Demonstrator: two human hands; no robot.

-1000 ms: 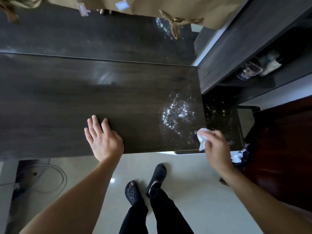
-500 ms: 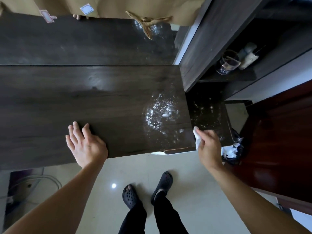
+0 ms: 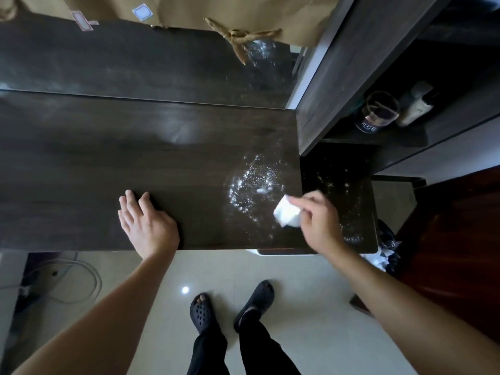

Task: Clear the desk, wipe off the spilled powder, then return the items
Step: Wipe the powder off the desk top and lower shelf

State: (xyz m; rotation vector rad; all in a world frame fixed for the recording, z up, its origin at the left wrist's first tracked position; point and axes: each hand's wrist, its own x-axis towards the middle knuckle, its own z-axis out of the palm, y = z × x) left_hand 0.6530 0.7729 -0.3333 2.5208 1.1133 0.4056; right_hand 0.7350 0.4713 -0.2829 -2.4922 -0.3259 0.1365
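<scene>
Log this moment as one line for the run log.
step: wiping | right hand: pinches white tissue at edge of spilled powder | left hand: flat on desk | spill: not yet cleared

Desk (image 3: 108, 163): dark wood-grain top, smooth, semi-gloss, with pale patches of sheen.
Powder (image 3: 251, 185): white, fine and granular with a few small clumps, dull, scattered near the desk's right edge.
White wad (image 3: 288, 216): soft crumpled paper or tissue, matt, by the right edge toward the front corner.
Lower side surface (image 3: 338, 169), beyond the right edge: black, smooth, glossier than the desk, speckled with the same white grains.
Cabinet panel (image 3: 338, 77): dark wood grain, matt.
Jar (image 3: 378, 112): clear glass with a dark label.
Bag (image 3: 216, 6): brown kraft paper, matt, with a twisted paper handle.
Floor (image 3: 297, 293): pale tile, highly glossy, mirroring a light.
Clogs (image 3: 201, 312): black, matt, perforated, moulded plastic or rubber.
</scene>
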